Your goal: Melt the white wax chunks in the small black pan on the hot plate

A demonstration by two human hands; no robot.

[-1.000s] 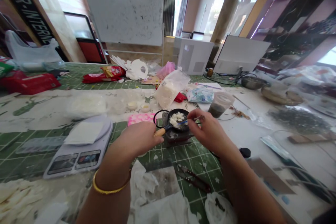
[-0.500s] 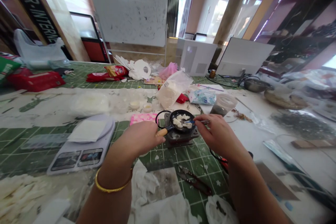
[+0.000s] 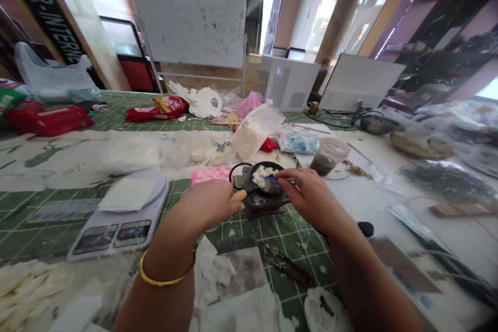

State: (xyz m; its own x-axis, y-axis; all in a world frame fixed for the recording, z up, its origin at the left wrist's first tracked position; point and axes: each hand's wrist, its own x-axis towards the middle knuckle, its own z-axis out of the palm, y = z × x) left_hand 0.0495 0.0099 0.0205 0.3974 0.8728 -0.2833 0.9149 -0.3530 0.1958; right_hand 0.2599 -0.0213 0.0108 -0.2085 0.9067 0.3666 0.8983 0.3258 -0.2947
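Nearest me, crumpled white tissue lay just behind my left wrist, and a pair of dark pliers lay beside my right forearm on the green cutting mat. My left hand was closed around the wooden handle of a tiny black frying pan, which sat on a small dark burner just ahead of my knuckles. My right hand had its fingers pinched together on a thin blue-tipped utensil, the tip reaching into the pan among white chunks. Left of my left hand stood a white kitchen scale, well apart. Just beyond the pan lay a pink mould, and past my right hand a lidded plastic cup with dark contents. Farther off a clear bag of white powder leaned near the pan's far side.
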